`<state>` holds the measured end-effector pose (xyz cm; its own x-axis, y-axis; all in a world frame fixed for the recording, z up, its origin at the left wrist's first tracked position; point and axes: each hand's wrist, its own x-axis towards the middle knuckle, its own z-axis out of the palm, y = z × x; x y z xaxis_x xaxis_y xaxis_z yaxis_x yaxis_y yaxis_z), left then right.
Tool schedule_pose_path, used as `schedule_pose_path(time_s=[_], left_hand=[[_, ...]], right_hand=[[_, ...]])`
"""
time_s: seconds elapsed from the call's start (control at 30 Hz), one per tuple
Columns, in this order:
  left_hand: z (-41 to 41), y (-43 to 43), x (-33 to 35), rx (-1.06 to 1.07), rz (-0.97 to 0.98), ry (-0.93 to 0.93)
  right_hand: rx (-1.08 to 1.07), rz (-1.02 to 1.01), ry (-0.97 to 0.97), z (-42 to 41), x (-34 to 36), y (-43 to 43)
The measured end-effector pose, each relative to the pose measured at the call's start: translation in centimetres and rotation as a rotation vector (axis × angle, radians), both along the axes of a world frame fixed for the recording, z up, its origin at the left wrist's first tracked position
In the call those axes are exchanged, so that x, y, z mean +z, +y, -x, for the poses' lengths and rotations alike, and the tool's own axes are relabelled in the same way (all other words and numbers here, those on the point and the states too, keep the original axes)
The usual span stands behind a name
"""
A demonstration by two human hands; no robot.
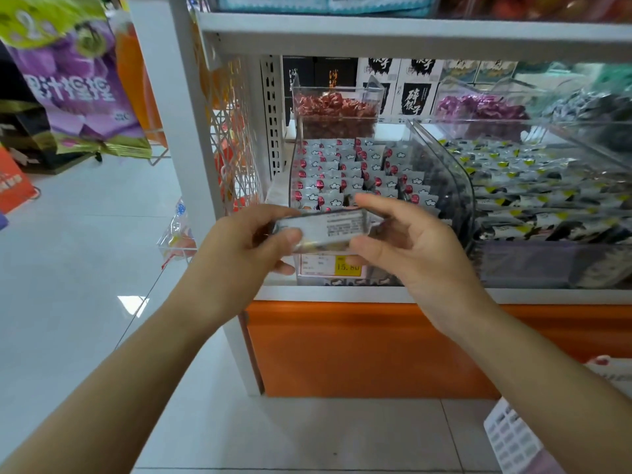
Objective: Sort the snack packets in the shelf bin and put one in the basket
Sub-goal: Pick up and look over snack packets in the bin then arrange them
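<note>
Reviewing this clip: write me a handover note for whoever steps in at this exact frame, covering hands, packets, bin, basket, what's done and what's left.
Left hand: fingers pinch the left end of one snack packet.
Right hand: pinches its right end.
The packet is held in front of the clear shelf bin, label side up.
Binned packets stand in tidy rows, so sorting looks largely done.
Basket: only its edge shows at lower right, on the floor.
Left: put the held packet in the basket.
</note>
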<state>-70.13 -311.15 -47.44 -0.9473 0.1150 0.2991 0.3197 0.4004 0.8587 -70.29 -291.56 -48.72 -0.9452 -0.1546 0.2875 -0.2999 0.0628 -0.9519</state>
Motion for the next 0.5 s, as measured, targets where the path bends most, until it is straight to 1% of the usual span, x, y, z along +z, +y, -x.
schedule_pose_path(time_s=[0.07, 0.13, 0.2, 0.23, 0.3, 0.33, 0.5], left_hand=[[0.3, 0.1, 0.3, 0.032, 0.006, 0.037], [1.1, 0.1, 0.6, 0.097, 0.085, 0.114], [2.2, -0.4, 0.9, 0.149, 0.263, 0.185], [2.7, -0.7, 0.8, 0.137, 0.375, 0.191], [3.2, -0.9, 0.2, 0.074, 0.567, 0.161], [3.2, -0.9, -0.3, 0.052, 0.614, 0.146], [3.6, -0.7, -1.9, 0.021, 0.621, 0.143]], right_hand=[[-0.085, 0.006, 0.063, 0.5, 0.4, -0.1], [-0.198, 0.057, 0.071, 1.4, 0.9, -0.1], [-0.252, 0.081, 0.072, 2.4, 1.5, 0.1], [-0.261, 0.046, 0.079, 2.8, 1.7, 0.0], [-0.273, -0.126, 0.120, 3.6, 1.7, -0.3], [-0.277, -0.227, 0.154, 3.9, 1.7, -0.5], [-0.279, -0.629, 0.361, 5.0, 3.1, -1.7]])
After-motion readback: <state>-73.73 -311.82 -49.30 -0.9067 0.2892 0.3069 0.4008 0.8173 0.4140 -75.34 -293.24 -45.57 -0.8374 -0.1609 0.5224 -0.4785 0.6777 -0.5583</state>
